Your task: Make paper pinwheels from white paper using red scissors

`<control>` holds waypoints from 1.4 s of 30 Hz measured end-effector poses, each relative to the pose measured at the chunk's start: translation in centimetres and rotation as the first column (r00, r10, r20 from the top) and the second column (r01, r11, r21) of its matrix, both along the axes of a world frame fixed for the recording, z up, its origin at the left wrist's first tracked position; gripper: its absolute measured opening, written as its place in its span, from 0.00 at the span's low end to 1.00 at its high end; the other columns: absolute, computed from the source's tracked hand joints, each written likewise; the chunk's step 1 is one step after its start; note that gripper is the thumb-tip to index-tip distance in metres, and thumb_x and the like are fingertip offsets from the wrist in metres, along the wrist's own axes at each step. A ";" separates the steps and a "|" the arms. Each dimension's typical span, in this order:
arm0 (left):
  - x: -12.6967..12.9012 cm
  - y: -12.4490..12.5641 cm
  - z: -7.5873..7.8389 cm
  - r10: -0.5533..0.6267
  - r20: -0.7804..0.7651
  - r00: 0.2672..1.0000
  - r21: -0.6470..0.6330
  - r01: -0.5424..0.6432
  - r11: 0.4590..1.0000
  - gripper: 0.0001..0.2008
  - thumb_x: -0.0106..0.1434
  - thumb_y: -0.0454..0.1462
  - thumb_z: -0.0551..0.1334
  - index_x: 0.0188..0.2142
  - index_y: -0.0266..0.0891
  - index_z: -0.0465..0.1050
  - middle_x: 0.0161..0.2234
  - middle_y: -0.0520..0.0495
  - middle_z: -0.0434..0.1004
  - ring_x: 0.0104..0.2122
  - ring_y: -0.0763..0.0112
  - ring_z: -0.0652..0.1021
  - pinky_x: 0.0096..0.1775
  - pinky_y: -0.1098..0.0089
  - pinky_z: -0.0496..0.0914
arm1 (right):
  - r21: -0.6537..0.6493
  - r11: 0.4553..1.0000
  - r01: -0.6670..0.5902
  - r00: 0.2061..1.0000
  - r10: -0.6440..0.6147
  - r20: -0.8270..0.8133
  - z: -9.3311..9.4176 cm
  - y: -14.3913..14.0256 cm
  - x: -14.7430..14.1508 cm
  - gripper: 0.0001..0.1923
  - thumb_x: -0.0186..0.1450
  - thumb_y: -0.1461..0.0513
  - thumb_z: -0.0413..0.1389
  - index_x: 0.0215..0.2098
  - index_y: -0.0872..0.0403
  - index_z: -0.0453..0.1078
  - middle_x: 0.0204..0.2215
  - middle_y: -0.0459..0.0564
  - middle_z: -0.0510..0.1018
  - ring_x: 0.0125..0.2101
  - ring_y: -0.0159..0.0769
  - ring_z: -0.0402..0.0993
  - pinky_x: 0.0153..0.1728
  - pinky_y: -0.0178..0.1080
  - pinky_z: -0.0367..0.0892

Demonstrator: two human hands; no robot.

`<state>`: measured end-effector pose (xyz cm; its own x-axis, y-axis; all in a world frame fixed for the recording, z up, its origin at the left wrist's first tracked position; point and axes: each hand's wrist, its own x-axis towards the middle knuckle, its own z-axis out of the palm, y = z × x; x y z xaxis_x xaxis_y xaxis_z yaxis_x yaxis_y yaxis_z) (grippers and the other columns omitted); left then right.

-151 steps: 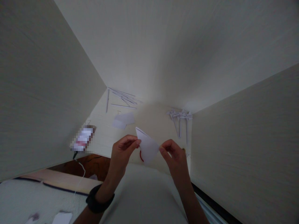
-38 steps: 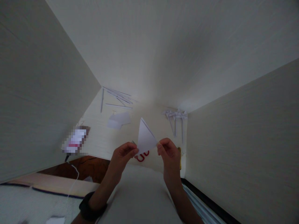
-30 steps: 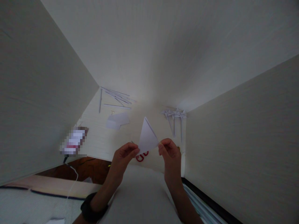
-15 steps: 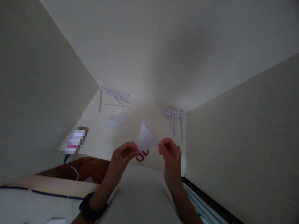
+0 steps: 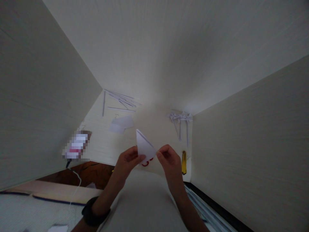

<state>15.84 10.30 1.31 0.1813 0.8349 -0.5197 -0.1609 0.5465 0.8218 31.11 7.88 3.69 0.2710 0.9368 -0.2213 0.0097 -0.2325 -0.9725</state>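
A white paper folded into a triangle (image 5: 144,147) is held up between both hands, its tip pointing up and left. My left hand (image 5: 127,160) pinches its lower left corner with thumb and fingers. My right hand (image 5: 167,159) pinches its lower right corner. A dark band sits on my left wrist (image 5: 94,211). Behind the paper, red scissor handles (image 5: 146,162) lie on the pale desk (image 5: 106,141), partly hidden.
On the desk lie several thin rolled paper sticks (image 5: 120,101) at the back, loose white paper pieces (image 5: 120,124), paper pinwheels on sticks (image 5: 181,120) at the right, a yellow tool (image 5: 183,162) and a blurred flat object (image 5: 76,146). Tall pale panels wall in both sides.
The paper triangle has tilted and shifted left and down a little. My hands have drawn closer together, and my right hand's move left uncovered the yellow tool.
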 end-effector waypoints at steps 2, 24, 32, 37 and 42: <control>0.0 -0.2 -0.1 -0.014 0.003 1.000 -0.030 0.014 0.999 0.11 0.48 0.39 0.70 0.32 0.37 0.79 0.28 0.46 0.83 0.28 0.64 0.80 0.34 0.65 0.74 | -0.007 0.998 -0.058 0.998 0.059 0.019 0.0 -0.1 -0.2 0.06 0.59 0.64 0.58 0.25 0.53 0.67 0.22 0.42 0.69 0.25 0.32 0.66 0.29 0.35 0.63; -0.5 1.0 -0.1 0.050 -0.045 0.998 0.028 -0.049 0.998 0.07 0.49 0.38 0.70 0.23 0.39 0.74 0.24 0.53 0.77 0.28 0.71 0.76 0.34 0.71 0.70 | 0.020 0.999 0.036 0.999 -0.036 0.010 0.1 0.9 0.6 0.07 0.60 0.62 0.58 0.25 0.52 0.65 0.20 0.40 0.67 0.23 0.30 0.64 0.25 0.34 0.61; -0.6 1.0 0.2 0.076 -0.122 0.990 0.105 -0.064 0.992 0.08 0.50 0.38 0.69 0.22 0.39 0.72 0.23 0.54 0.75 0.26 0.73 0.74 0.32 0.73 0.70 | 0.013 0.999 -0.035 0.995 0.034 0.090 -0.1 1.2 0.9 0.06 0.61 0.63 0.57 0.25 0.52 0.66 0.21 0.41 0.69 0.23 0.31 0.67 0.26 0.34 0.63; -1.2 0.7 -0.4 0.079 -0.257 0.963 0.189 -0.030 0.982 0.07 0.50 0.39 0.68 0.24 0.40 0.73 0.24 0.53 0.76 0.26 0.70 0.75 0.31 0.72 0.70 | -0.015 0.990 -0.140 0.963 0.139 0.231 -0.2 1.7 2.0 0.05 0.59 0.65 0.58 0.26 0.52 0.69 0.23 0.43 0.73 0.26 0.33 0.70 0.31 0.37 0.66; -2.0 0.7 -0.8 0.084 -0.467 0.880 0.310 0.074 0.948 0.04 0.52 0.38 0.67 0.25 0.40 0.74 0.26 0.51 0.77 0.29 0.68 0.74 0.35 0.69 0.68 | -0.012 0.984 -0.177 0.912 0.168 0.374 -0.5 1.9 2.9 0.05 0.60 0.66 0.57 0.26 0.53 0.68 0.25 0.45 0.73 0.27 0.35 0.69 0.32 0.38 0.65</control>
<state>13.81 10.98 0.47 -0.0220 0.9663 -0.2565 0.2839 0.2521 0.9251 34.03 9.80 3.23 0.1632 0.9799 -0.1146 0.4103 -0.1731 -0.8954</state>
